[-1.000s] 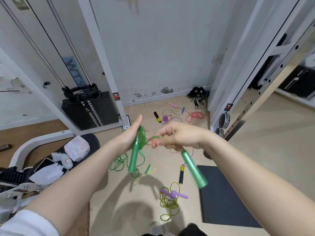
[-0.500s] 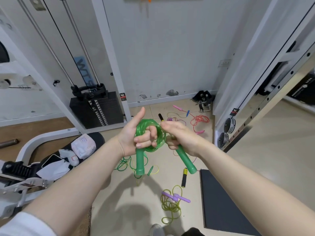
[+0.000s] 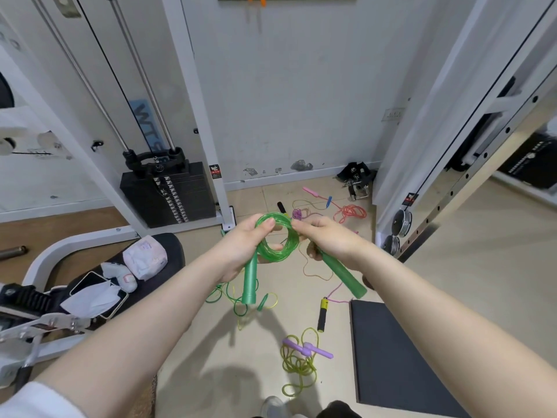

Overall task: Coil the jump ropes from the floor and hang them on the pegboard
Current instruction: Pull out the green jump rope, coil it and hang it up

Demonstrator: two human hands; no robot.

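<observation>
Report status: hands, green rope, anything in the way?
Left hand grips green coil and one handle. Right hand grips other handle. Not hung yet. More ropes on floor.

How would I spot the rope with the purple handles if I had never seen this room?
Find the black floor mat at the lower right, then look just left of it on the tan floor. There lies a loose yellow-green rope with two purple handles side by side across its top. The other ropes nearby have green, pink or black-and-yellow handles; no other rope has purple ones.
</observation>
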